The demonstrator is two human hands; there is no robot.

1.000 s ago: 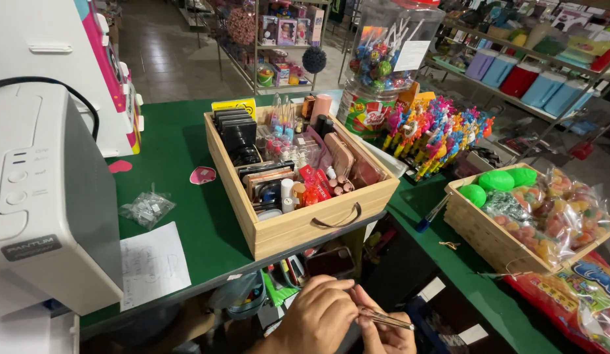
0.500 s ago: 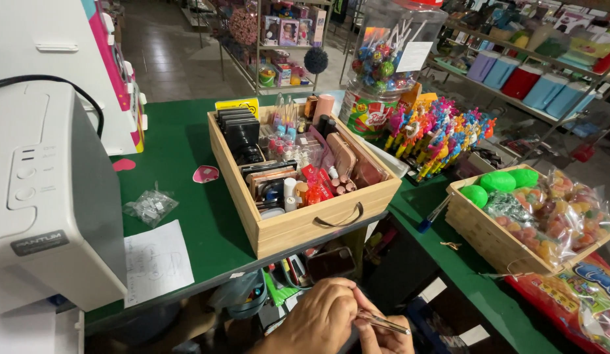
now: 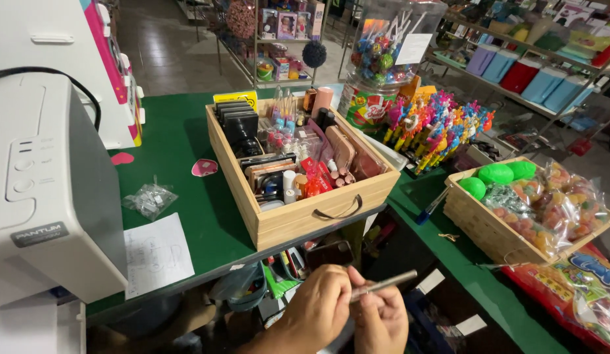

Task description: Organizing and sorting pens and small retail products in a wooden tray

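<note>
Both my hands are low at the bottom middle, below the table edge. My left hand [image 3: 316,308] and my right hand [image 3: 383,321] pinch a thin silver stick-shaped item [image 3: 383,285], like a pen or cosmetic pencil, held roughly level with its tip pointing right. Just above them stands a light wooden box [image 3: 298,219] with a dark strap handle, full of cosmetics: dark compacts, small bottles, tubes and pink cases. It sits on a green-topped table [image 3: 180,151].
A white printer [image 3: 42,190] fills the left, with a sheet of paper [image 3: 154,252] and a small clear bag [image 3: 149,198] beside it. Right: a jar of lollipops [image 3: 383,59], colourful toys [image 3: 436,128], a wicker basket [image 3: 482,226] of sweets and green balls. Shelves behind.
My hands have risen slightly and the silver stick now shows more clearly, pointing right. The view has shifted a little; nothing on the table moved.
</note>
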